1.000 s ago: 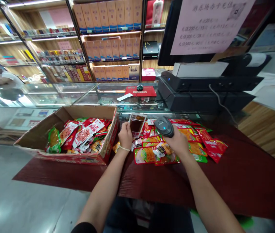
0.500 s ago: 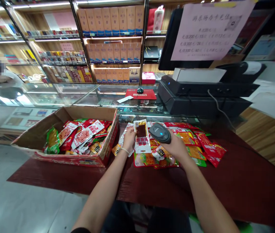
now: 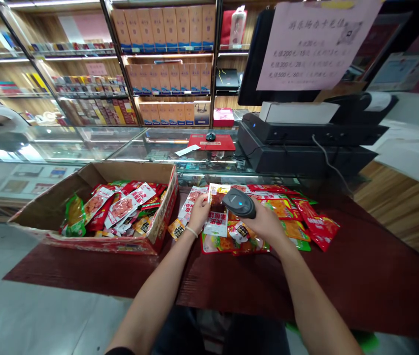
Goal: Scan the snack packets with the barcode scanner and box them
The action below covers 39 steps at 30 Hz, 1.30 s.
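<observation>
My left hand (image 3: 198, 211) pinches a white and red snack packet (image 3: 217, 219) by its left edge and holds it upright above the dark red table (image 3: 361, 276). My right hand (image 3: 264, 223) grips a black handheld barcode scanner (image 3: 239, 202), its head right beside the packet's upper part. Below both hands lies a pile of red, orange and green snack packets (image 3: 287, 217). To the left stands an open cardboard box (image 3: 121, 241) with several more packets inside.
Behind the table runs a glass counter (image 3: 128, 143) with a red mouse pad and mouse (image 3: 211, 140). A black register with a monitor and paper notice (image 3: 316, 39) stands at the right. Shelves of boxed goods fill the back wall. Another person leans on the counter at far left.
The left hand turned the packet from its clear dark side to its printed white and red face and lowered it. The scanner moved left and down, closer to the packet.
</observation>
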Tool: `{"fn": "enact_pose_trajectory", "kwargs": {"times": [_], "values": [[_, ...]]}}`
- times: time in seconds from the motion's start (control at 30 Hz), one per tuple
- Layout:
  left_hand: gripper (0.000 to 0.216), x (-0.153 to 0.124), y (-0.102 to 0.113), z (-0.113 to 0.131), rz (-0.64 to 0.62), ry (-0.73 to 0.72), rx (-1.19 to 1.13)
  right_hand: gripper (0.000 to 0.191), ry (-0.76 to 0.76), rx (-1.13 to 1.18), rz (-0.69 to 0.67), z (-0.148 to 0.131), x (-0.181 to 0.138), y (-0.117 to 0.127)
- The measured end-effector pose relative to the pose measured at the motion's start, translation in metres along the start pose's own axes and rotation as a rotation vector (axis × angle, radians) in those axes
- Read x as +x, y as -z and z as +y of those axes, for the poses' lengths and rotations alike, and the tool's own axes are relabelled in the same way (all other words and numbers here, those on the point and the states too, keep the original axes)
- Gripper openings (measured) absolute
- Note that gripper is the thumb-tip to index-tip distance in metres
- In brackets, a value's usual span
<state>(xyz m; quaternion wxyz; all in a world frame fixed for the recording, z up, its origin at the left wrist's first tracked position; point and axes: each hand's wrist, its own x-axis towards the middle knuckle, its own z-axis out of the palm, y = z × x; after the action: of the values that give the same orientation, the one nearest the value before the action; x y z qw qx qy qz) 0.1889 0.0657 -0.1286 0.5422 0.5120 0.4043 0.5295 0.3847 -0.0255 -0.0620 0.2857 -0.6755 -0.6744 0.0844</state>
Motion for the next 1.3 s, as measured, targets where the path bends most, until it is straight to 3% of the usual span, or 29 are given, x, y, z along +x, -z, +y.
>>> {"fn": "enact_pose_trajectory", "kwargs": {"times": [0.27,0.37,0.47,0.6,0.73,0.8,0.9,0.97,1.1,1.3], "values": [[0.041,-0.001,-0.01,0.012,-0.028,0.046,-0.183,0.053,-0.078,-0.03,0.046,-0.002,0.002,0.003],[0.042,-0.002,-0.012,0.037,-0.005,-0.016,-0.14,0.05,-0.078,-0.032,0.091,-0.01,0.003,0.006],[0.041,-0.012,-0.002,0.081,0.033,-0.231,0.087,0.05,-0.067,-0.042,0.164,-0.025,0.005,0.013],[0.043,-0.042,0.039,0.153,0.102,-0.519,0.579,0.051,0.003,-0.028,0.242,-0.052,0.007,0.02],[0.044,-0.063,0.109,0.2,0.36,-0.548,1.018,0.053,0.089,-0.041,0.193,-0.075,0.006,0.013],[0.043,-0.067,0.146,0.207,0.442,-0.456,1.174,0.051,0.109,-0.057,0.174,-0.084,0.005,0.006],[0.036,-0.071,0.185,0.201,0.294,-0.34,1.28,0.048,0.114,-0.082,0.149,-0.094,0.004,-0.006],[0.034,-0.074,0.194,0.193,0.216,-0.318,1.254,0.048,0.103,-0.102,0.129,-0.097,0.004,-0.011],[0.034,-0.086,0.176,0.184,0.173,-0.36,1.184,0.047,0.103,-0.11,0.103,-0.096,0.003,-0.014],[0.031,-0.101,0.105,0.172,0.019,-0.518,1.047,0.054,0.101,-0.071,0.098,-0.066,0.001,-0.007]]}}
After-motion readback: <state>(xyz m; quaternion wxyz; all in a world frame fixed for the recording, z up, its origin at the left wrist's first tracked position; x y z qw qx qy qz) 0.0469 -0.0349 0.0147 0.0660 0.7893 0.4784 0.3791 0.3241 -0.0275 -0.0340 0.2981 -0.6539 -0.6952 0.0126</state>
